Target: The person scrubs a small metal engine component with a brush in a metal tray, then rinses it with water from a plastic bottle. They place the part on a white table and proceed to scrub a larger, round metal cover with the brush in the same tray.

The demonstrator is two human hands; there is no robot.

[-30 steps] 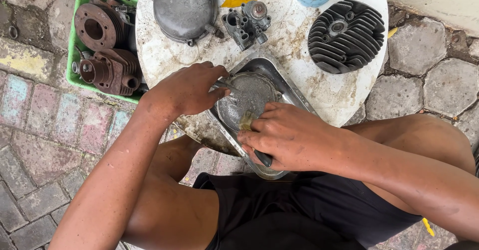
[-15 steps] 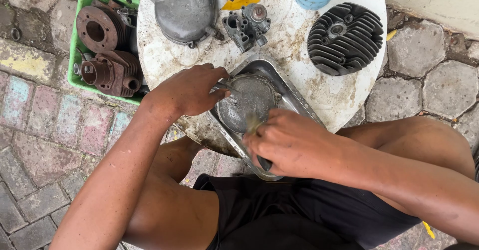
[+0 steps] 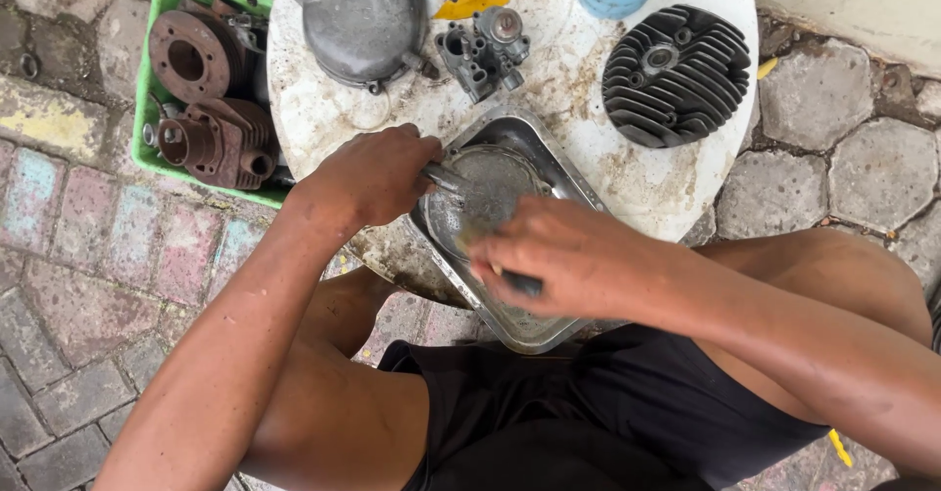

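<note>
Right hand shifted right over metal tray, fist closed on dark-handled brush. Left hand pinches round metal part in tray, near desk edge. Part likely stiff, heavy, oily-slick; grip rim.

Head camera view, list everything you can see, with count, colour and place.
Round white table: one, stained, centre.
Rectangular metal tray: one, silver, table's near edge.
Round grey metal part: one, in tray.
Finned black cylinder head: one, table right.
Domed grey metal cover: one, table top.
Small grey carburettor: one, table centre.
Green plastic crate: one, left, holding rusty engine parts.
Left hand: gripping the round part's stem.
Right hand: holding a dark-handled tool.
</note>
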